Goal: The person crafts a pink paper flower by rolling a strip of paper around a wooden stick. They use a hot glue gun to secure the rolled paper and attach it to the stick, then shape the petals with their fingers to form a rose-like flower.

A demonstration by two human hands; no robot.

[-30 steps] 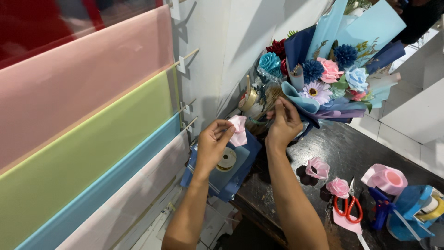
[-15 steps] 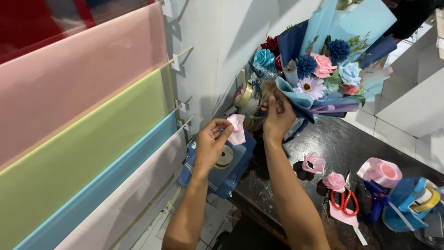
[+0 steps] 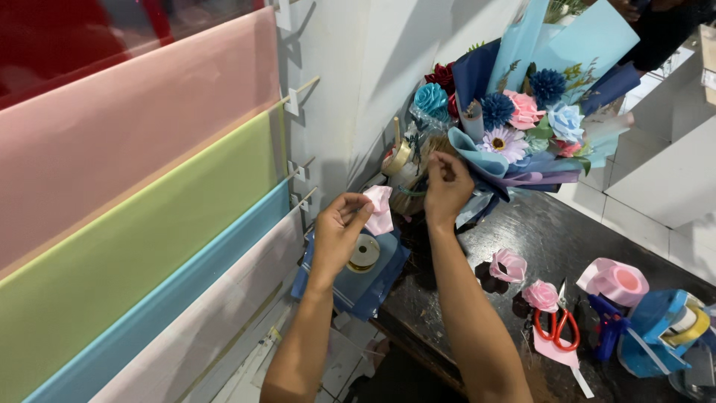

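Observation:
My left hand (image 3: 339, 231) pinches a small folded pink ribbon piece (image 3: 380, 209) between thumb and fingers. My right hand (image 3: 446, 186) is raised beside it with fingertips pinched together near a cluster of wooden sticks (image 3: 415, 160); whether it grips something thin I cannot tell. Right behind my right hand leans a paper flower bouquet (image 3: 522, 127) wrapped in blue paper, with pink, blue and purple blooms.
A blue tape dispenser (image 3: 358, 272) sits under my left hand at the dark table's (image 3: 552, 239) edge. Two pink ribbon roses (image 3: 526, 280), red-handled scissors (image 3: 556, 325), a pink ribbon roll (image 3: 615, 280) and blue tools lie to the right. Coloured paper rolls (image 3: 149, 194) hang at left.
Both hands stay near the bouquet's base. My right hand has shifted slightly away from the wrap, fingers pinched, while the left keeps the pink piece.

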